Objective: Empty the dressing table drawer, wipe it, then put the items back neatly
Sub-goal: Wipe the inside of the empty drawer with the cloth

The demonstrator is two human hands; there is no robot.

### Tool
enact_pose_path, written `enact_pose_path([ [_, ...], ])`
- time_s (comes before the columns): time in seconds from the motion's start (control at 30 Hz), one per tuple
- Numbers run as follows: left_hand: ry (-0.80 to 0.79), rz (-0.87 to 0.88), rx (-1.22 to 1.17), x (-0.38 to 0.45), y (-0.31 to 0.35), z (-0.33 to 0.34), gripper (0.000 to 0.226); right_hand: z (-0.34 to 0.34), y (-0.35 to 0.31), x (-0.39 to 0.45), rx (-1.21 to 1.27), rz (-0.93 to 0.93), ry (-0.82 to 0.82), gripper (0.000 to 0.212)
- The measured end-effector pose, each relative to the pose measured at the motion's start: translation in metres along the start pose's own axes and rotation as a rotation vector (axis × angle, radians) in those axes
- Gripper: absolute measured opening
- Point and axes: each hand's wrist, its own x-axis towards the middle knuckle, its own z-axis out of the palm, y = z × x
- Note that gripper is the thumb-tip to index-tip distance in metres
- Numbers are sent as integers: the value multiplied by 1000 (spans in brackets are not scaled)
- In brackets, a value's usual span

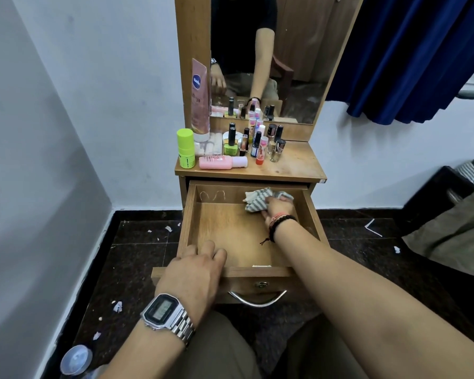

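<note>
We are at the wiping step: our right hand [277, 207] presses a bunched striped cloth [257, 199] into the far right corner of the emptied drawer [230, 231], while our left hand [195, 272] lies spread over its front edge. The bottles [246, 144] wait on the worktop [298, 162]; next, we judge, the cloth must sweep the bare floor leftward.

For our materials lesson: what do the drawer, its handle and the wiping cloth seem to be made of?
Drawer: wood or wood-look board, matt brown, grain visible.
Handle: apparently metal, shiny silver with bright reflections.
Cloth: soft woven fabric, grey-and-white striped, crumpled under the right hand.
</note>
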Motion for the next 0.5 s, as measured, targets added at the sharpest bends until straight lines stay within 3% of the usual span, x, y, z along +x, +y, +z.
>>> enact_pose_path([
  [0.1, 0, -3, 8, 0, -1, 0, 23, 1, -1, 0, -9, -22, 37, 36],
  [0.3, -17, -2, 12, -1, 2, -4, 23, 40, 30, -18, -181, 5, -99, 32],
  [0.43, -8, -4, -3, 0, -1, -2, 23, 57, 49, -38, -461, -109, -225, 19],
  [0.5, -14, -8, -10, 1, -1, -1, 23, 58, 53, -42, -681, -232, -254, 30],
])
